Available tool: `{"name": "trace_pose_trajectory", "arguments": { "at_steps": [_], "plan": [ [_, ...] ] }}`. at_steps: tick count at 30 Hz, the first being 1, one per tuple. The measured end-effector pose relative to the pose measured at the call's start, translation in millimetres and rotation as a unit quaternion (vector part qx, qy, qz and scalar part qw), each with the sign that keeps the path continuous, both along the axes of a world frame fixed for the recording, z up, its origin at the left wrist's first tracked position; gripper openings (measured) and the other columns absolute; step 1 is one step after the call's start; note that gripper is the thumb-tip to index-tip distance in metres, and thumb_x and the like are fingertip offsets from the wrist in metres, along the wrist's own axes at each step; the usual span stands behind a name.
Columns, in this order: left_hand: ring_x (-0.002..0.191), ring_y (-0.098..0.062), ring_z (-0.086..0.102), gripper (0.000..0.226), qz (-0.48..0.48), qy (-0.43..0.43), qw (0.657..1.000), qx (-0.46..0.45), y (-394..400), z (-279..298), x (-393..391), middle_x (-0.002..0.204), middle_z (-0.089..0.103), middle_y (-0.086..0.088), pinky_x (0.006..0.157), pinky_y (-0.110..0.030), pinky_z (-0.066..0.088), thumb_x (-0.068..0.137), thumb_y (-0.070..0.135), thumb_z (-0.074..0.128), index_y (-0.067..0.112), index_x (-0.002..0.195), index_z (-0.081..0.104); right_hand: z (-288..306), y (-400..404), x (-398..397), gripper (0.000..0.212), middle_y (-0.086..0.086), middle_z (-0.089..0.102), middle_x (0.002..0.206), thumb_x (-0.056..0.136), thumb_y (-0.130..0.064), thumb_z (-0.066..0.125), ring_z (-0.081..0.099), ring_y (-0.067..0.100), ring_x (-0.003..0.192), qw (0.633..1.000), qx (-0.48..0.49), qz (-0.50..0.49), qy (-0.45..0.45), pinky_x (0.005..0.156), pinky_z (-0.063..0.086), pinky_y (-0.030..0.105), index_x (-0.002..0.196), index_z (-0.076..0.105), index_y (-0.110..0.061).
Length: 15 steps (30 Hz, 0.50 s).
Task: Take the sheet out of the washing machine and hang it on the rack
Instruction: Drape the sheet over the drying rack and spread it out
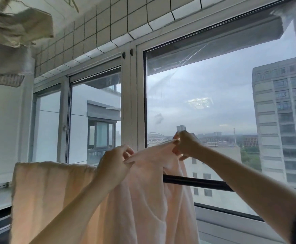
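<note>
Head view looks up and out along a balcony window, where a pale peach, softly wrinkled cotton sheet (pixel 52 199) is already draped over a dark horizontal rack bar (pixel 196 182). The left portion hangs flat over the bar, while the right portion is bunched and lifted above it. The left hand (pixel 114 160) pinches the upper edge of the fabric with curled fingers, and the right hand (pixel 184 143) pinches the same edge a little higher and to the right, the cloth stretched taut between them. By the look of it the task is well along: the sheet is out of the washing machine, which is not in view, and most of it sits on the rack; what seems left is spreading the gathered right part along the bare stretch of bar and letting go. The bar runs just inside the large white-framed glass windows (pixel 214 103), with grey tower blocks (pixel 282 120) and an overcast sky beyond. Above the frames runs a band of small white square wall tiles (pixel 98 27), and a cream garment (pixel 15 27) hangs from overhead at the upper left.
</note>
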<state>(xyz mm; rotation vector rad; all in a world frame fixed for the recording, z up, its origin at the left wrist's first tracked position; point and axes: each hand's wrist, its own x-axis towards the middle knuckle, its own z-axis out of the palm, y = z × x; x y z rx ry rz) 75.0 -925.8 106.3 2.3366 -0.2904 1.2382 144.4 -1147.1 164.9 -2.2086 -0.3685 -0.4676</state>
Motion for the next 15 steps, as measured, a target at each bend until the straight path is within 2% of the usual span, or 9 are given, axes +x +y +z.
{"name": "trace_pose_trajectory", "arguments": {
  "at_steps": [2,4,6,8,10,11,13,15],
  "plan": [
    [0.072,-0.001,0.058,0.013,0.028,-0.013,0.999,-0.01,28.7,-8.6,7.7,0.078,0.062,0.015,0.065,-0.024,0.049,0.08,0.029,0.074,0.029,0.088,0.064,-8.7,20.8,12.3,0.015,0.02,0.067,0.097,0.091,0.003,0.052,0.063,0.021,0.073,0.999,-0.037,0.025,-0.027,0.063,0.058,0.036,0.103,0.058,-0.003],
    [0.07,-0.003,0.056,0.015,0.052,-0.014,0.998,-0.019,59.0,-18.6,16.3,0.077,0.059,0.012,0.059,-0.024,0.044,0.078,0.028,0.075,0.028,0.085,0.062,-16.4,39.3,22.8,0.018,0.016,0.065,0.105,0.095,-0.012,0.054,0.057,0.017,0.078,0.991,-0.11,0.048,-0.066,0.057,0.045,0.021,0.109,0.06,-0.003],
    [0.069,-0.003,0.054,0.022,0.079,-0.007,0.996,-0.029,86.1,-30.7,24.7,0.077,0.056,0.012,0.056,-0.02,0.037,0.077,0.019,0.077,0.031,0.081,0.058,-25.1,55.2,31.5,0.024,0.014,0.061,0.117,0.096,-0.019,0.052,0.057,0.019,0.092,0.982,-0.158,0.086,-0.064,0.067,0.045,0.021,0.114,0.059,-0.005],
    [0.069,-0.005,0.055,0.024,0.097,0.007,0.994,-0.052,106.4,-43.8,31.0,0.078,0.057,0.01,0.056,-0.02,0.038,0.075,0.018,0.078,0.031,0.077,0.057,-33.3,67.9,35.2,0.028,0.011,0.056,0.124,0.096,-0.019,0.051,0.057,0.02,0.103,0.973,-0.186,0.132,-0.029,0.074,0.046,0.02,0.122,0.051,-0.007],
    [0.072,-0.008,0.058,0.017,0.121,0.034,0.989,-0.079,117.4,-54.3,31.2,0.086,0.063,0.008,0.06,-0.026,0.046,0.074,0.026,0.078,0.027,0.084,0.064,-38.9,75.6,36.9,0.034,0.01,0.057,0.122,0.095,-0.018,0.054,0.057,0.022,0.103,0.969,-0.19,0.159,0.02,0.068,0.045,0.016,0.126,0.043,-0.011],
    [0.077,-0.009,0.06,0.022,0.137,0.049,0.987,-0.075,120.0,-59.8,31.2,0.095,0.062,0.007,0.064,-0.03,0.05,0.074,0.027,0.077,0.027,0.091,0.064,-40.0,77.6,37.7,0.034,0.009,0.059,0.117,0.094,-0.018,0.055,0.058,0.02,0.098,0.967,-0.191,0.163,0.033,0.067,0.045,0.016,0.126,0.042,-0.011],
    [0.091,-0.014,0.059,0.035,0.153,0.058,0.986,-0.028,116.4,-70.0,31.9,0.108,0.055,0.006,0.073,-0.034,0.052,0.073,0.021,0.075,0.026,0.104,0.06,-39.6,78.3,36.1,0.025,0.005,0.06,0.106,0.095,-0.014,0.052,0.056,0.012,0.083,0.962,-0.214,0.165,0.038,0.06,0.046,0.012,0.119,0.052,-0.01],
    [0.104,-0.013,0.054,0.036,0.111,0.025,0.993,0.024,99.3,-75.7,29.8,0.109,0.053,0.008,0.084,-0.029,0.048,0.075,0.014,0.072,0.025,0.108,0.059,-36.9,74.9,34.7,0.021,0.0,0.059,0.096,0.095,-0.008,0.048,0.055,0.007,0.076,0.954,-0.248,0.168,0.033,0.052,0.044,0.008,0.108,0.064,-0.01]
  ]
}}
